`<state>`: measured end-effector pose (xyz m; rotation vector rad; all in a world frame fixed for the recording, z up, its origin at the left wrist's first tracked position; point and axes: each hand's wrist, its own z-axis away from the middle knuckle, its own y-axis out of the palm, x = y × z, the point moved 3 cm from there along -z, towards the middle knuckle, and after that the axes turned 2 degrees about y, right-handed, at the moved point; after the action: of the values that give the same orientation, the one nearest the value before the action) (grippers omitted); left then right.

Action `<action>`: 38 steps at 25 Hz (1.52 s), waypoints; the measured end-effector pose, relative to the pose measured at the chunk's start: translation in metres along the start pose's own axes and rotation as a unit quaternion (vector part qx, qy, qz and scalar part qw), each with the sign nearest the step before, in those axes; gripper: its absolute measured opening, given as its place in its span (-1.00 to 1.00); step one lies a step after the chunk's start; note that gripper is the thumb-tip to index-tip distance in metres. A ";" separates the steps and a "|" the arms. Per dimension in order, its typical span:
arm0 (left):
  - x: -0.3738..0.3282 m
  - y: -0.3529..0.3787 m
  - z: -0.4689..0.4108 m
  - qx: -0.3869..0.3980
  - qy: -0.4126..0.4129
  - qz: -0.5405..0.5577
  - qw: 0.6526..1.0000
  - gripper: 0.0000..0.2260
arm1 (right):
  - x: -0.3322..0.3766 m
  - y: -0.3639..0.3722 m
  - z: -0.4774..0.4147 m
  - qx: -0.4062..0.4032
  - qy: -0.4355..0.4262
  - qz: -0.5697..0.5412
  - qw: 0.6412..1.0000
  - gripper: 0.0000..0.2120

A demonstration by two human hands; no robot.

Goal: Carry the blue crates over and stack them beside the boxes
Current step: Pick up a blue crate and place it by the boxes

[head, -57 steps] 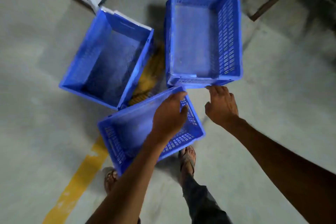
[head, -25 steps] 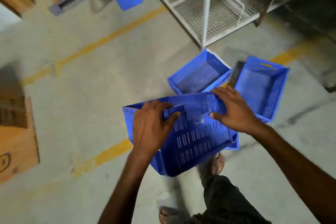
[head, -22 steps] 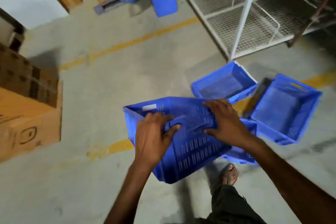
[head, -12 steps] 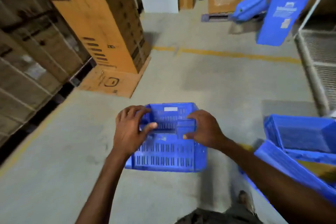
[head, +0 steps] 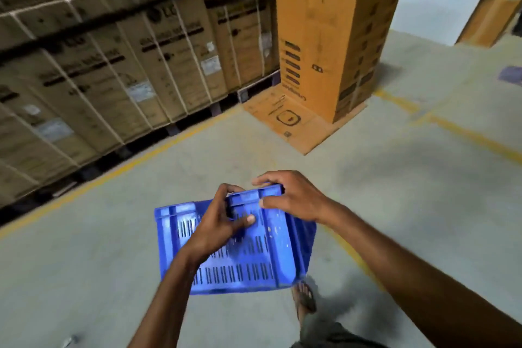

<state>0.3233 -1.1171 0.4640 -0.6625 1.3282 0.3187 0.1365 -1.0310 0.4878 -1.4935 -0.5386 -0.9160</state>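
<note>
Swinging left since half a second ago, the view has lost the other blue crates and the wire rack, and the wall of stacked boxes (head: 118,45) now fills the upper left, much nearer than before. These brown cartons stand in banded rows on dark pallets along a yellow floor line (head: 118,169). Just right of them a tall orange carton (head: 324,37) stands upright on a flattened sheet of cardboard (head: 293,121) laid on the grey concrete floor (head: 395,178).

Low in the middle, the blue crate (head: 248,260) is carried clear of the floor, tipped so its slotted side wall faces the camera, well apart from the boxes. The left hand (head: 217,223) is clamped on the crate's upper rim, thumb pressed flat on the slotted wall. The right hand (head: 291,198) grips the same rim at the far corner, fingers curled over the edge. One sandalled foot (head: 305,297) shows below the crate's right corner.
</note>
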 end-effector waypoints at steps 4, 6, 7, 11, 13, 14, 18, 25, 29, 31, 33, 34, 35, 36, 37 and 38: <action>0.001 -0.125 0.019 -0.131 -0.019 0.062 0.989 -0.75 | -0.031 0.014 -0.098 0.218 -0.018 0.013 0.976 -0.13; -0.002 -0.175 0.030 -0.167 -0.031 0.064 0.983 -0.73 | -0.028 0.035 -0.151 0.212 -0.074 0.137 0.965 -0.19; -0.001 -0.194 0.032 -0.170 -0.034 0.052 0.983 -0.71 | -0.019 0.047 -0.174 0.219 -0.091 0.140 0.961 -0.32; 0.017 -0.261 0.037 -0.193 -0.073 0.037 0.978 -0.69 | 0.017 0.104 -0.254 0.290 -0.103 0.047 0.950 -0.69; 0.036 -0.297 0.037 -0.252 -0.094 0.036 0.963 -0.64 | 0.031 0.134 -0.290 0.292 -0.115 0.028 0.949 -0.69; 0.048 -0.314 0.034 -0.286 -0.104 0.010 0.952 -0.66 | 0.040 0.148 -0.306 0.277 -0.139 0.050 0.949 -0.69; 0.081 -0.374 -0.013 -0.229 -0.085 -0.384 0.890 -0.66 | 0.085 0.224 -0.364 0.146 -0.324 0.203 0.912 -0.73; 0.182 -0.496 -0.098 -0.101 -0.150 -0.484 0.856 -0.79 | 0.171 0.279 -0.479 0.047 -0.352 0.353 0.866 -0.71; 0.177 -0.611 -0.140 -0.051 -0.135 -0.360 0.922 -0.73 | 0.213 0.267 -0.571 0.108 -0.245 0.450 0.852 -0.61; 0.178 -0.652 -0.175 0.001 -0.134 -0.329 0.935 -0.70 | 0.210 0.268 -0.622 0.145 -0.191 0.445 0.863 -0.57; 0.191 -0.667 -0.221 0.022 -0.149 -0.389 0.909 -0.65 | 0.183 0.278 -0.673 0.215 -0.115 0.410 0.879 -0.56; 0.200 -0.666 -0.245 0.025 -0.165 -0.432 0.886 -0.62 | 0.161 0.286 -0.694 0.250 -0.078 0.387 0.884 -0.57; 0.209 -0.658 -0.269 0.032 -0.173 -0.464 0.868 -0.61 | 0.136 0.296 -0.712 0.288 -0.040 0.361 0.886 -0.60; 0.219 -0.648 -0.292 0.038 -0.172 -0.483 0.857 -0.61 | 0.112 0.308 -0.728 0.325 -0.007 0.322 0.889 -0.63; 0.233 -0.636 -0.311 0.054 -0.176 -0.498 0.848 -0.64 | 0.082 0.321 -0.743 0.351 0.022 0.287 0.891 -0.65; 0.250 -0.628 -0.329 0.070 -0.182 -0.505 0.841 -0.66 | 0.053 0.337 -0.760 0.363 0.042 0.268 0.891 -0.67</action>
<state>0.4819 -1.8445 0.3571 -1.0240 0.4962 -0.4967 0.2574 -1.8302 0.2846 -0.8320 -0.3169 -0.2752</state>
